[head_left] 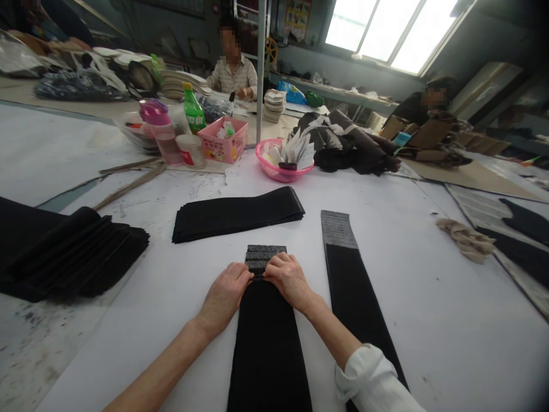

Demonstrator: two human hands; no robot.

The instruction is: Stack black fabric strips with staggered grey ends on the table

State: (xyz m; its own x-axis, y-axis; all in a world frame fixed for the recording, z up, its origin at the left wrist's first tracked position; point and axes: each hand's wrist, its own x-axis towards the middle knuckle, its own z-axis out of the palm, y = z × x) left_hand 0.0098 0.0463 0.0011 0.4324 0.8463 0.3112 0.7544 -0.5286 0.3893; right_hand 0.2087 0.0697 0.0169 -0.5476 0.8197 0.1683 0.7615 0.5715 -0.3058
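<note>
- Left grip (223,294) and right grip (290,281) both pinch one black stack (269,349), fingertips together.
- One grey-ended stack (359,297) right of them.
- One plain stack (238,216) beyond them.

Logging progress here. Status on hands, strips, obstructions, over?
Left hand, right hand gripping black fabric strips. Grey far end exposed beyond hands. Separate black stack ahead, not in the way.

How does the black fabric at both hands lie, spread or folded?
Spread lengthwise: the black fabric runs straight from the left hand and right hand to the picture's bottom edge. Hidden folds: cannot tell.
</note>
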